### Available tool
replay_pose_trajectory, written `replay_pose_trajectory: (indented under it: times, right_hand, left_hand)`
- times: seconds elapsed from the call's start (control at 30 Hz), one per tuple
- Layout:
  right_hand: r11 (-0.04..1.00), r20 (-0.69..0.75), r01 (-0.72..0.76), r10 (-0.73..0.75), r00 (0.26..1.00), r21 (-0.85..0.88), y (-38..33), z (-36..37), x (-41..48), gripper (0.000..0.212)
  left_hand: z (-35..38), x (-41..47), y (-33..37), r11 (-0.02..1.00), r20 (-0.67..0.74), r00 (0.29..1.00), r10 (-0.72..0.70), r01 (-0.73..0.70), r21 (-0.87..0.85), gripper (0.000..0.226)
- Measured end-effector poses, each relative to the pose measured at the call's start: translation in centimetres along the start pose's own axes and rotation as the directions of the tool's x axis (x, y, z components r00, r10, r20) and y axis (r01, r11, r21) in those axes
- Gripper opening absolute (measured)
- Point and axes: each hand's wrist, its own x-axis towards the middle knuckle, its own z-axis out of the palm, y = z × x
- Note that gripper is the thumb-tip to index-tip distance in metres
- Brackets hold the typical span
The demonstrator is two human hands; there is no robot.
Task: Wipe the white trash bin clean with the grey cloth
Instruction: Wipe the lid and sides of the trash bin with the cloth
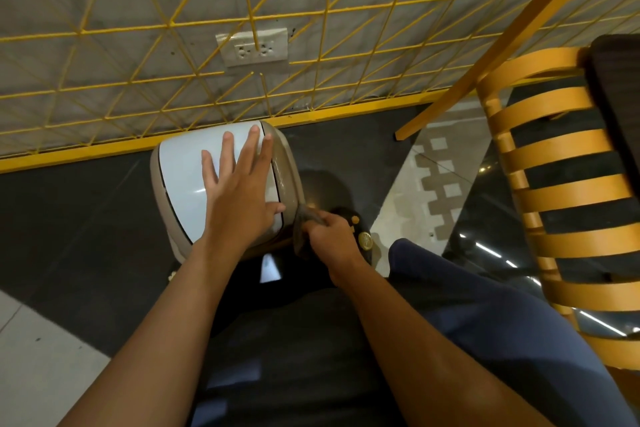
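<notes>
— Trash bin (180,180): where does it stand?
— On the dark floor (69,211), against the yellow strip at the foot of the wall, with a wooden chair (561,156) off to its right.
— And the hands?
— Left hand (239,191) lies flat on the white lid, fingers spread. Right hand (332,236) is curled round the grey cloth (304,232), holding it against the bin's right side.
</notes>
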Motion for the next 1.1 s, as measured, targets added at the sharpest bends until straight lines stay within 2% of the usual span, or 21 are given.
replay_pose_trajectory:
  times: [0.07,0.2,0.3,0.4,0.5,0.63,0.73,0.87,1.0,1.1]
  right_hand:
    - [0.999,-0.040,0.054,-0.054,0.998,0.008,-0.4,0.6,0.8,0.023]
    - [0.970,-0.054,0.240,-0.241,0.969,-0.035,-2.6,1.8,3.3,0.044]
    - [0.937,-0.075,0.337,-0.343,0.936,-0.088,-1.5,2.2,2.7,0.044]
    - [0.922,-0.102,0.377,-0.384,0.918,-0.086,0.9,2.5,2.1,0.051]
    - [0.936,-0.099,0.351,-0.351,0.931,-0.019,-1.2,2.6,3.0,0.043]
    - [0.865,-0.051,0.502,-0.501,0.864,0.010,-4.5,2.9,2.5,0.039]
    - [0.877,-0.072,0.480,-0.479,0.875,-0.002,-3.2,2.7,2.3,0.039]
    - [0.917,-0.059,0.393,-0.397,0.916,-0.072,-5.0,2.3,4.5,0.037]
    - [0.885,0.013,0.459,-0.459,0.888,-0.083,-6.9,2.4,6.3,0.036]
    - [0.888,-0.012,0.458,-0.459,0.889,-0.029,-4.6,2.0,5.6,0.036]
  left_hand:
    - [0.1,0.0,0.0,1.000,-0.004,1.000,0.002,-0.002,0.010,0.103]
    - [0.3,0.0,-0.2,0.999,-0.033,0.999,0.017,-0.016,0.048,0.103]
    - [0.3,0.0,-0.2,0.999,-0.040,0.999,0.023,-0.021,0.047,0.102]
    - [0.2,0.2,-0.1,1.000,-0.033,0.999,0.011,-0.011,0.026,0.104]
    - [0.4,0.3,-0.1,0.999,-0.034,0.999,0.013,-0.012,0.034,0.105]
    - [0.5,0.1,-0.4,1.000,-0.029,1.000,0.007,-0.008,-0.022,0.098]
    - [0.7,0.0,-0.3,1.000,-0.055,0.998,0.000,-0.001,-0.020,0.087]
    - [0.9,-0.1,-0.4,0.999,-0.088,0.996,0.002,0.001,0.039,0.086]
    - [0.9,-0.1,-0.5,0.999,-0.081,0.997,-0.003,0.007,0.043,0.083]
    - [1.2,0.0,-0.6,1.000,-0.090,0.996,0.005,-0.005,-0.004,0.093]
